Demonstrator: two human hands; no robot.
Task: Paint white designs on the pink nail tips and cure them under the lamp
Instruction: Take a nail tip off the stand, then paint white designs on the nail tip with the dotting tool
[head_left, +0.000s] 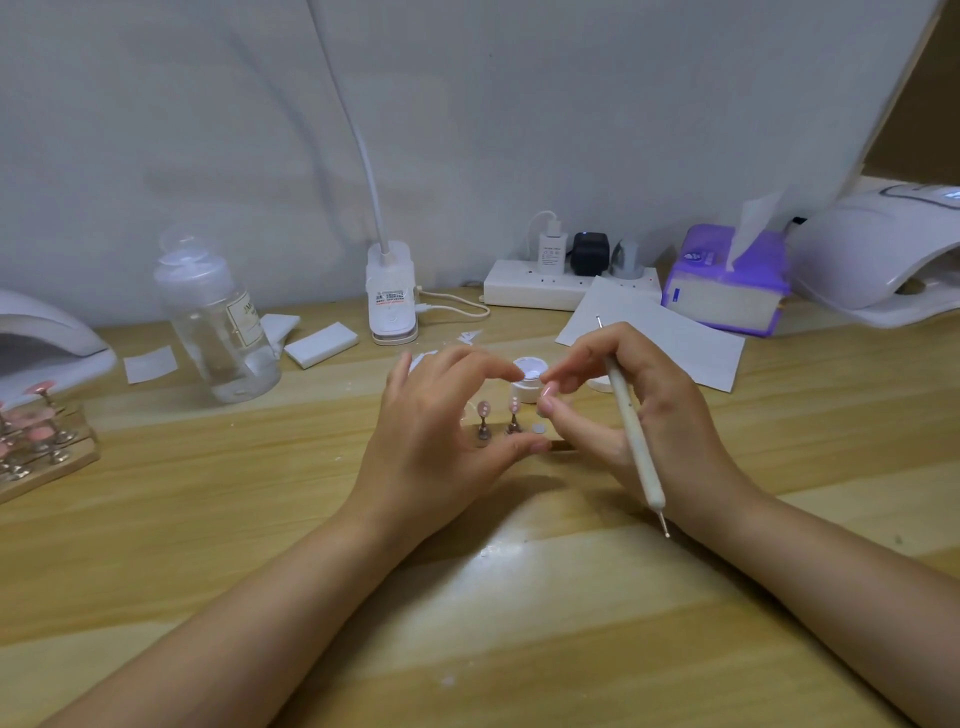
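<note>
Left hand (441, 426): fingers curved wide around 2 pink nail tips with white dots (498, 410) on small metal stands, gripping nothing.
Right hand (623, 410): gripped long cream dotting tool (631, 421); fingertips (550, 389) beside small white gel pot (527, 382).
White curing lamp (872, 254): far right of fingers.

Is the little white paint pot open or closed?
Open. The white pot has no lid on, and white paint shows inside. A loose white lid lies beside it.

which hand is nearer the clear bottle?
Left. The left hand sits mid-table, just right of the clear bottle; the right hand, holding the dotting tool, is farther right, beyond the left hand.
</note>
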